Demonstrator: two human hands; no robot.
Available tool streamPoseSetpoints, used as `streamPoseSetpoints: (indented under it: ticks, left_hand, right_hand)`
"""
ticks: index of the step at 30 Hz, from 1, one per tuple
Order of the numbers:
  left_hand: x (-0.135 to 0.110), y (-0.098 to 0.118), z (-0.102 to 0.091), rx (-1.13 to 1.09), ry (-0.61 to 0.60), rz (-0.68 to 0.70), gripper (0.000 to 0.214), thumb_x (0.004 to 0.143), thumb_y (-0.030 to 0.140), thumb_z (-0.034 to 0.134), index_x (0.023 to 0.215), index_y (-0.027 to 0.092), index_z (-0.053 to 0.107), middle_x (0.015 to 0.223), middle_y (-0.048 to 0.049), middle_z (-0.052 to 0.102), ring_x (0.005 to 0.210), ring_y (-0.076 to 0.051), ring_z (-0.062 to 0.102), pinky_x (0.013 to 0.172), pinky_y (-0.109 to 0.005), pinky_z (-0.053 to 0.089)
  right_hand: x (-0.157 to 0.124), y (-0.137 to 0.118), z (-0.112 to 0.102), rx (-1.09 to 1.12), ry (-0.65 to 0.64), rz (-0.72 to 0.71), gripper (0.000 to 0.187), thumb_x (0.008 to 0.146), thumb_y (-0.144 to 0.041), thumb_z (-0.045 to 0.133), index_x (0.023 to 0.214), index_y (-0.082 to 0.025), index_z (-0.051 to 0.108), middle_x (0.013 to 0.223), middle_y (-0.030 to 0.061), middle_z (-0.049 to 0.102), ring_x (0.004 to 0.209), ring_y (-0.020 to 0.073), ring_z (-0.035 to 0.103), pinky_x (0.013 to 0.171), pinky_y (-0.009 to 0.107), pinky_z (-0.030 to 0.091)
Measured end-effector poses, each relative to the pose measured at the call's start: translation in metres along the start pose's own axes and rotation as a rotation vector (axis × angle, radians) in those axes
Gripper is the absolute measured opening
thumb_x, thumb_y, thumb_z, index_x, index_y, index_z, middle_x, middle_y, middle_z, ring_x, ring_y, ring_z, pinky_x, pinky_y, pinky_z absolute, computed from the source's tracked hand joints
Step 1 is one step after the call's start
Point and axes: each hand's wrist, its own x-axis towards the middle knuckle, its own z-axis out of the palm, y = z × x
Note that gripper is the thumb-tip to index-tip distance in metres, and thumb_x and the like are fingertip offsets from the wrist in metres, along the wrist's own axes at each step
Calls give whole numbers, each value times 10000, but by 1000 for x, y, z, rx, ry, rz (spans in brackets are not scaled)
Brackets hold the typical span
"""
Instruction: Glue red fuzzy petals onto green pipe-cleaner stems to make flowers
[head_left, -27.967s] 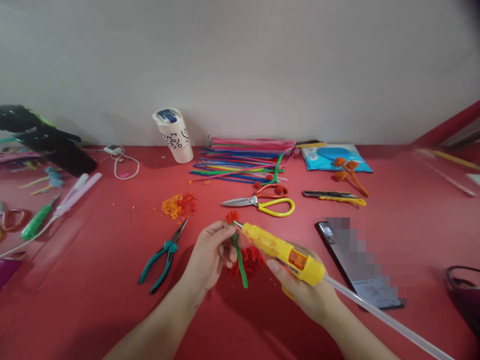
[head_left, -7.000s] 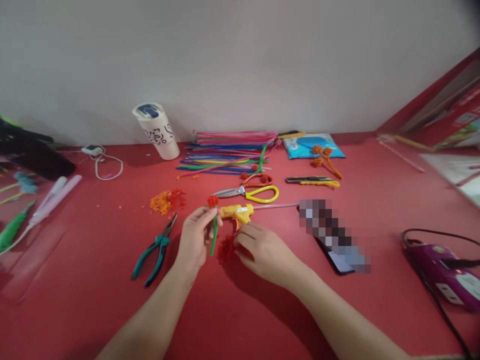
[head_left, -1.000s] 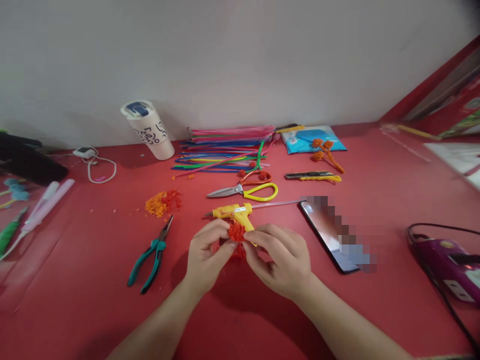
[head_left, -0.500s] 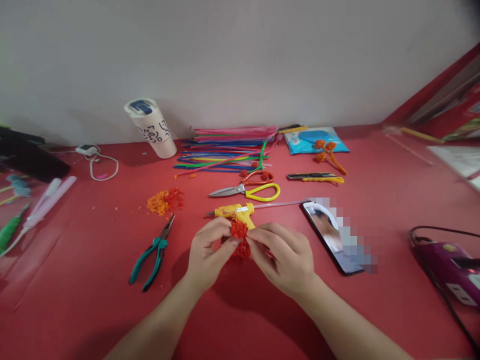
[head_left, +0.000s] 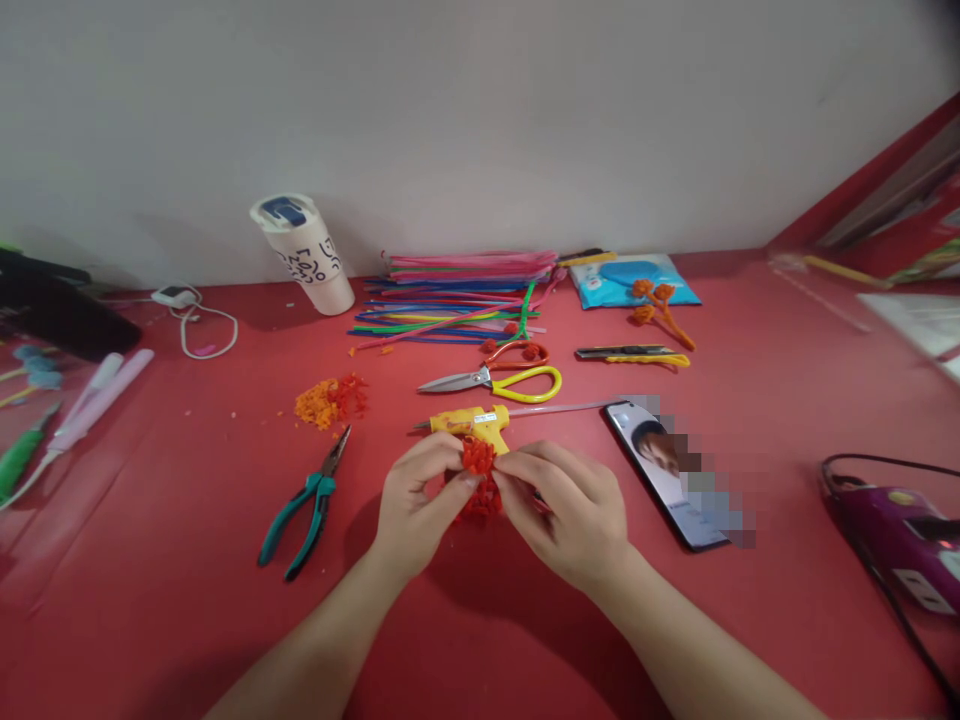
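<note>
Tuft (head_left: 478,456) fans upward, long axis hidden; left hand (head_left: 416,505) and right hand (head_left: 568,512) pinch it.

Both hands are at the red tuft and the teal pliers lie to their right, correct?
Wrong side: in the head view, the teal pliers lie left of the left hand. It and the right hand are at the red tuft.

A craft work area is indicated by the yellow plastic glue gun (head_left: 459,421), the steel scissors with red and yellow handles (head_left: 484,380) and the thin multicoloured fuzzy stems (head_left: 469,268) laid out mid-frame on a flat red tabletop (head_left: 480,640); whether home or workshop cannot be told.
</note>
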Motion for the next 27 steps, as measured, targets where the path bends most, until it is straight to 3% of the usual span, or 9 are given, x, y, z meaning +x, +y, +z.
streamPoseSetpoints:
  ticks: [27]
  left_hand:
    - [0,-2,-1,1,-8,5,138,785,214,598,658,171,629,721,-42,563,690,-161,527,637,-277,421]
  right_hand:
    - [0,1,1,-7,-13,12,114,826,-104,512,848,-176,598,653,33,639,547,129,580,518,232,441]
